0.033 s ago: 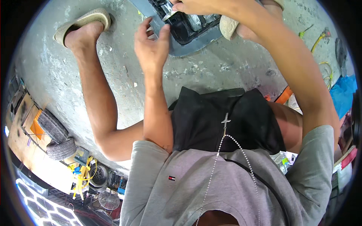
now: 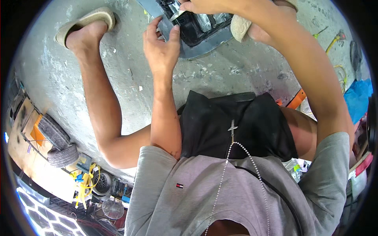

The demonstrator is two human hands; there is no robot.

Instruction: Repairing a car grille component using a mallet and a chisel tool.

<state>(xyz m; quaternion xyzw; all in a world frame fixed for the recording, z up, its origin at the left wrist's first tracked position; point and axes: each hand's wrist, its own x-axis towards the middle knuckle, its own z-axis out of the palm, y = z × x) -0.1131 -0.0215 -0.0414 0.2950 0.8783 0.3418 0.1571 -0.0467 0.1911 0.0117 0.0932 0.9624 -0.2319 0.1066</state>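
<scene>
At the top edge lies a grey-rimmed panel [image 2: 202, 50] with a black frame [image 2: 191, 37] and shiny, clear-looking parts inside; its far end is out of view. My left hand [image 2: 161, 49] is at the panel's left side, fingers spread, with the grey rim between thumb and forefinger. The thumb tip comes up to the black frame. Over the panel, my right hand [image 2: 199, 5] has its thumb and fingers closed together and is partly cut off by the picture's edge. A thin silvery piece [image 2: 177, 15] sticks out below those fingers, apparently pinched in them.
I sit on a stained concrete floor [image 2: 220, 74], legs on both sides of the panel. Tyres [image 2: 63, 155], a wheel [image 2: 103, 183] and yellow straps [image 2: 83, 188] are stacked at lower left. At right are a yellow cable [image 2: 332, 44], an orange item [image 2: 296, 100] and a blue plastic bag [image 2: 359, 100].
My left hand has shifted slightly right, closer onto the panel's rim. The panel sits a touch farther right in the picture. My right hand stays nearly where it was.
</scene>
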